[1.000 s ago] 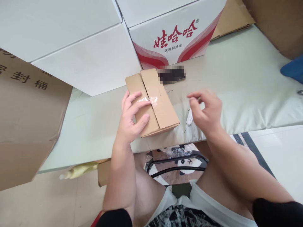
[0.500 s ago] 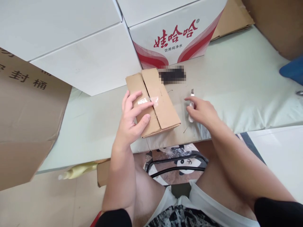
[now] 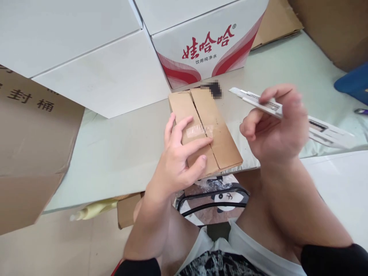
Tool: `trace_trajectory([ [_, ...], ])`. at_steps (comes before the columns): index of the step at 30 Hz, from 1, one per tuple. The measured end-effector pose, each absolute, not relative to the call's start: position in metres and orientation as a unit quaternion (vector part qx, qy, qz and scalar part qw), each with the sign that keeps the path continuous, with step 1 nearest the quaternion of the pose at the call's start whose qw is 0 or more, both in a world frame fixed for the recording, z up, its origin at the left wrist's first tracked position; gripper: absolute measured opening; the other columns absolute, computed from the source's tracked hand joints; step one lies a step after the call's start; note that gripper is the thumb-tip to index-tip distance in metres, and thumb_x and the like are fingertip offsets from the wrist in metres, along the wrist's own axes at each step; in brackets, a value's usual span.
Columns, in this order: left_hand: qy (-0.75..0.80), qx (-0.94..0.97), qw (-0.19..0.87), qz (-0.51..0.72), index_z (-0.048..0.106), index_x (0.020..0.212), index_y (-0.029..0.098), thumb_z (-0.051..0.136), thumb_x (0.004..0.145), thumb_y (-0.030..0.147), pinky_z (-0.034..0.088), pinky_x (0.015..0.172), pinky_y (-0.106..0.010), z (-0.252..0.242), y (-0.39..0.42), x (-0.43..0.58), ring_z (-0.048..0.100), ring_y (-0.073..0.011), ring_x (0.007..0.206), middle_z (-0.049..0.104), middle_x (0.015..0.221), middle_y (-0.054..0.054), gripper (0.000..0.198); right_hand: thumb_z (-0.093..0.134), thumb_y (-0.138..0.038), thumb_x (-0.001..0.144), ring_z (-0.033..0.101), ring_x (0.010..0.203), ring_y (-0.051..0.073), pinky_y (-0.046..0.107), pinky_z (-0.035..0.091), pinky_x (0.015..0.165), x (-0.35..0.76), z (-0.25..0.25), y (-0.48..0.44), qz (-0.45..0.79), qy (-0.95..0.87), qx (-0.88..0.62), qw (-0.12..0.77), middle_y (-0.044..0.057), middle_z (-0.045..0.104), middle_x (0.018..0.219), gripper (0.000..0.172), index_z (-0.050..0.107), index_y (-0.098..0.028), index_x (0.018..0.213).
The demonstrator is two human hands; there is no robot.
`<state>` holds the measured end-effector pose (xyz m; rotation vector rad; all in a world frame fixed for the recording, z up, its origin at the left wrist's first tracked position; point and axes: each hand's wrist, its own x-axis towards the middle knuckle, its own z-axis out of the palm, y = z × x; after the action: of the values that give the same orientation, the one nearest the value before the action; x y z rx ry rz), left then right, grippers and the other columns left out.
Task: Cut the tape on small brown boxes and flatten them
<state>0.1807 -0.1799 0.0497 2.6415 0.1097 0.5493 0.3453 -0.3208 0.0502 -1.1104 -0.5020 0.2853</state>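
A small brown cardboard box (image 3: 225,142) lies on the green-covered table, its two top flaps meeting at a narrow dark seam. Clear tape (image 3: 195,131) crosses the seam near the middle. My left hand (image 3: 184,155) rests on the box top with its fingers spread, the index fingertip touching the seam. To the right, my right hand (image 3: 278,130) is raised above the table and closed around a white utility knife (image 3: 250,99). The blade points left, over the table behind the box, and does not touch it.
White cartons (image 3: 106,76) and a red-marked white carton (image 3: 207,50) stand behind the box. A blurred-out black item (image 3: 215,89) lies between. A large brown carton (image 3: 37,142) is at left, a blue object (image 3: 352,86) at right. Below the table edge is a black metal frame (image 3: 212,191).
My right hand has picked the utility knife up off the table and lifted it. The cardboard box has shifted right and towards me, with my left hand still on it.
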Motion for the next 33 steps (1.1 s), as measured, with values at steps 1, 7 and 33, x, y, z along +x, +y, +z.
trace_trajectory([
  [1, 0.037, 0.954, 0.218, 0.201, 0.075, 0.121, 0.027, 0.054, 0.092, 0.031, 0.014, 0.127, -0.074, 0.05, -0.182, 0.182, 0.031, -0.0402, 0.154, 0.047, 0.154, -0.012, 0.036, 0.062, -0.053, 0.087, 0.051, 0.037, 0.013, 0.027, 0.031, 0.036, 0.343, 0.055, -0.323, 0.159, -0.243, -0.518, 0.804, -0.006, 0.061, 0.051, 0.026, 0.06, -0.028, 0.094],
  [7, 0.029, 0.955, 0.218, 0.198, 0.072, 0.125, 0.027, 0.053, 0.094, 0.032, 0.015, 0.126, -0.075, 0.05, -0.188, 0.185, 0.027, -0.0404, 0.155, 0.045, 0.155, -0.012, 0.037, 0.063, -0.027, 0.081, 0.052, 0.047, 0.01, 0.024, 0.033, 0.041, 0.329, 0.06, -0.329, 0.167, -0.268, -0.611, 0.726, -0.004, 0.063, 0.06, 0.006, 0.067, -0.023, 0.085],
  [33, 0.025, 0.926, 0.284, 0.246, 0.046, 0.126, 0.024, 0.05, 0.085, 0.028, 0.015, 0.129, -0.071, 0.044, -0.196, 0.196, 0.049, -0.0344, 0.143, 0.057, 0.139, -0.013, 0.042, 0.055, -0.025, 0.079, 0.063, 0.058, 0.019, 0.032, 0.044, 0.056, 0.325, 0.063, -0.327, 0.089, -0.366, -0.808, 0.453, 0.001, 0.071, 0.069, 0.011, 0.065, -0.026, 0.083],
])
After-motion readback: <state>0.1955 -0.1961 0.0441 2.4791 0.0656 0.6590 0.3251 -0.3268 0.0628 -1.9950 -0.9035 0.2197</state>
